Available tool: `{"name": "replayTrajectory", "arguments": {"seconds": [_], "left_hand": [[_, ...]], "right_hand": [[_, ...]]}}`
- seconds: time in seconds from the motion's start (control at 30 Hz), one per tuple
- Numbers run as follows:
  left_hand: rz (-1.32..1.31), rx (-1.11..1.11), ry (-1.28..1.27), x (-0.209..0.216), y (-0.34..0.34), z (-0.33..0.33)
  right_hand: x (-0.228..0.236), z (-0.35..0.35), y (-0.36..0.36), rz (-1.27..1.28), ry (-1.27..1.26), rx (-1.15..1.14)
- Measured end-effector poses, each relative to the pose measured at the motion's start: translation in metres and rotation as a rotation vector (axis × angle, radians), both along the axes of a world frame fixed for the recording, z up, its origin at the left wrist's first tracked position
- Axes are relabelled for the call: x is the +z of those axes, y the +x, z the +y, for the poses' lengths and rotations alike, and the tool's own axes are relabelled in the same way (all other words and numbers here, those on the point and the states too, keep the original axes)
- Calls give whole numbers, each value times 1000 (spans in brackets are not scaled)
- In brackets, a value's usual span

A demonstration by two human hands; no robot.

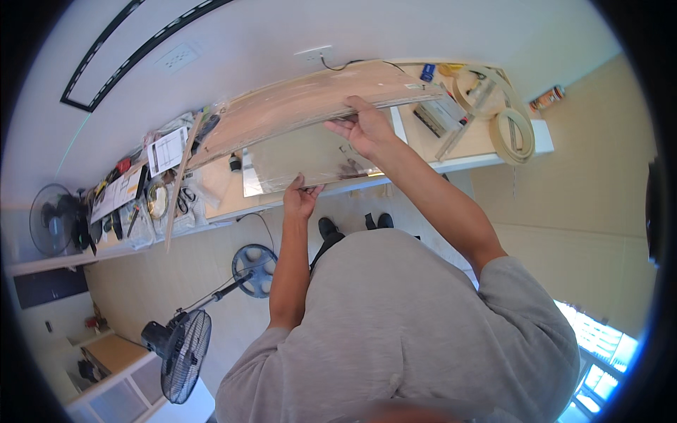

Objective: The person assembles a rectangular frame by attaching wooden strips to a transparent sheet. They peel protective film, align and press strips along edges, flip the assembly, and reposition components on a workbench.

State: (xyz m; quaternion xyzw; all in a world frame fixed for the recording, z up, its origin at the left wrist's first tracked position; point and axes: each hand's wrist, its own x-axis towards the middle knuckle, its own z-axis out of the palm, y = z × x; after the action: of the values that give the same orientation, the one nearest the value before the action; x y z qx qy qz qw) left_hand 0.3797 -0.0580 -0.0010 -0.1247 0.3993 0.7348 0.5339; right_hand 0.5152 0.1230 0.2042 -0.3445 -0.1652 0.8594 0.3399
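- Shiny sheet (278,163) lay on the counter (222,194), near edge toward the person; used as landmark.
- Left hand (301,201) was at the sheet's near edge, partly closed, thumb on top, fingers under, pinching it.
- Right hand (368,132) was above the sheet's far side, half closed, thumb over the near edge of a long board (282,106), fingers spread under it, holding that edge; how firmly, cannot tell.
- Board stretched along the sheet's far side, past both its ends; sheet reflected a hand.
- Small dark bottle (235,163) stood just left of the sheet.
- Thin wood strip (182,176) ran farther left, scissors (185,200) beside it.
- Paper (168,151) lay left of the sheet too, past the strip.
- Roll of edging (498,137) sat well right of the sheet; flat box (438,116) nearer on that side.
- Blue item (427,72) was beyond the sheet, to the right; kind unclear.
- Standing fan (186,356) was on the floor, nearer the person than the sheet and left.
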Motion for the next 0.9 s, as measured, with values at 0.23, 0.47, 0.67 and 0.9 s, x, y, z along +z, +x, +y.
{"name": "replayTrajectory", "arguments": {"seconds": [0.23, 0.47, 0.67, 0.9], "left_hand": [[78, -354, -255, 0, -17, -9], [161, -529, -343, 3, -27, -15], [175, -573, -376, 0, -30, -14], [295, -596, -295, 5, -34, -34]], "right_hand": [[-34, -17, 23, 77, 1, 50], [-88, -34, 51, 97, -14, 79], [-107, -42, 66, 70, 3, 61], [-125, -35, 84, 50, 71, 98]]}}
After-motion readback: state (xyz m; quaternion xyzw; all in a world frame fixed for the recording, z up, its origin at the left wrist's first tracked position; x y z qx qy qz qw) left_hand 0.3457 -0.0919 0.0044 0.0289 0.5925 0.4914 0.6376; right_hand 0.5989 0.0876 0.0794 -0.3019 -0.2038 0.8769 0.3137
